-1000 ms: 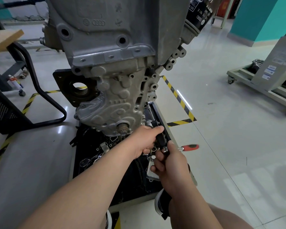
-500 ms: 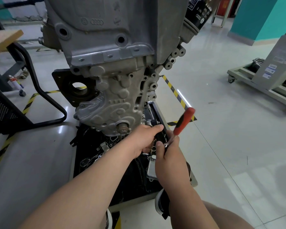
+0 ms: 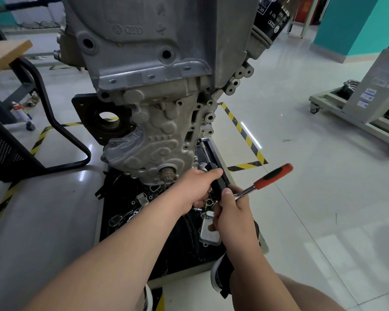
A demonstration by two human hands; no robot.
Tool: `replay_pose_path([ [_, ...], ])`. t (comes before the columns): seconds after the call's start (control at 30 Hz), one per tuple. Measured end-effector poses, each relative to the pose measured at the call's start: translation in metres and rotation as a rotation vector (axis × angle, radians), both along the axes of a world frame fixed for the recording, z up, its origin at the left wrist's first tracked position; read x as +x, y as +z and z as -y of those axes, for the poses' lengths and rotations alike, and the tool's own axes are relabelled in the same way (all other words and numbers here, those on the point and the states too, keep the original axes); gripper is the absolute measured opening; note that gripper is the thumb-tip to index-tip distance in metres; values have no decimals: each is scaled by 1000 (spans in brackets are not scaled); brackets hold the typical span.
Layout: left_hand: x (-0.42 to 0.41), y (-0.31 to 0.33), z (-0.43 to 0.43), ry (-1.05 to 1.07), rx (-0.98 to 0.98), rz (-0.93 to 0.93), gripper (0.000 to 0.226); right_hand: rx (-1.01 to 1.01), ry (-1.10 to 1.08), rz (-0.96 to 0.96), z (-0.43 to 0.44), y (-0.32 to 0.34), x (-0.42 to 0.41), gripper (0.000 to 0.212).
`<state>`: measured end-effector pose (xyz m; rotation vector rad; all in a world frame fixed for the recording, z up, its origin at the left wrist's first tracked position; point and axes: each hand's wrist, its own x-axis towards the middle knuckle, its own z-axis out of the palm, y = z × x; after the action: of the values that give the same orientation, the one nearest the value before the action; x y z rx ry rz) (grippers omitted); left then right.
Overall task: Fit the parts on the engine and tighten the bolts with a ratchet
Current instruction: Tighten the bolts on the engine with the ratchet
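Engine: grey cast block standing on end in the middle of the scene, its lower end over a black tray; a black oil filter sticks out at its far right.
Left hand: reaches in from the near left, fingers wrapped round a black part at the near right corner of the engine's lower end, thumb lying along the top.
Black part: held against the engine's edge; whether it is seated cannot be told.
Right hand: just right of the left hand and nearer, closed round the chrome shank of the ratchet close to its head; fingers hide the head.
Ratchet: red-and-black handle angles up toward the far right, clear of the hand, above the pale floor.
Tray contents: loose metal pieces, with a silver cover plate lying beside the right hand.
Surroundings: black tube-frame chair at left, yellow-and-black floor tape right of the engine, wheeled cart far right.
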<state>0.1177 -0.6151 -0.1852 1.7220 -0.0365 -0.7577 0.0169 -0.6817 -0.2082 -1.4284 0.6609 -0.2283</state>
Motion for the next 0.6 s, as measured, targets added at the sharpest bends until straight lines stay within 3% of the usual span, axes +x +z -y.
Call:
replay_pose_path([
  [0.37,-1,1,2,9,-59,-33,19,1051,-53,66,1,14,1,40],
  [0.6,4,-1,-2,1,-44,-48,18,1304,-57,67,-5,20,-1,46],
])
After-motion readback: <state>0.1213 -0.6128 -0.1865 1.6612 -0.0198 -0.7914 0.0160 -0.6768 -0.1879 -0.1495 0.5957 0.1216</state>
